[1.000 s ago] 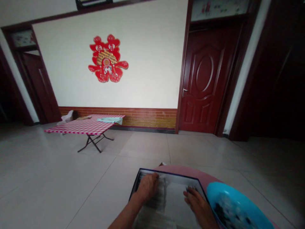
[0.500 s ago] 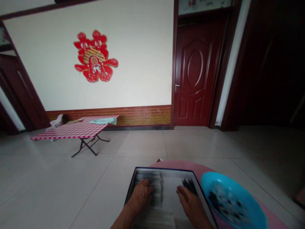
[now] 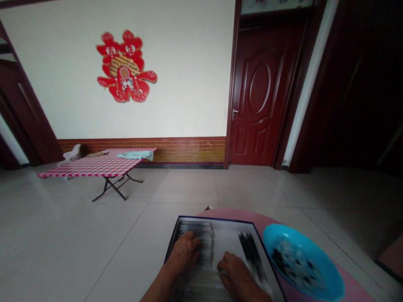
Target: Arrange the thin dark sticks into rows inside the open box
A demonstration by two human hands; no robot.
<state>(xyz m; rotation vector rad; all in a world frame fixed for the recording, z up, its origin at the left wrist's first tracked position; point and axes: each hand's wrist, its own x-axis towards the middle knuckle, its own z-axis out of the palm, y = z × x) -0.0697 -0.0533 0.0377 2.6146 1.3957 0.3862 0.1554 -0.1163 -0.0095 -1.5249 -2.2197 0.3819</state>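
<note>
A shallow white box (image 3: 225, 235) with a dark blue rim stands in front of me. Thin, clear stick-like pieces (image 3: 203, 228) lie stacked in rows along its left part, too blurred to name. My left hand (image 3: 184, 251) rests on those rows, fingers a little bent and apart from the thumb. Over the lower middle of the box is my right hand (image 3: 236, 274), its fingers drawn together in a pinch; whatever sits between them is hidden. A bundle of thin black pieces (image 3: 252, 253) lies along the right wall of the box.
A blue oval basin (image 3: 270, 230) with small clear and black parts stands right of the box on a pink round table (image 3: 264, 218). Farther off, a low folding table (image 3: 85, 167) with a checked cover bears a pale green cloth (image 3: 135, 155). A red door (image 3: 258, 96) is behind.
My right hand has moved left, away from the black pieces, and its fingers have closed together. My left hand has stayed over the clear rows. The view has tilted slightly.
</note>
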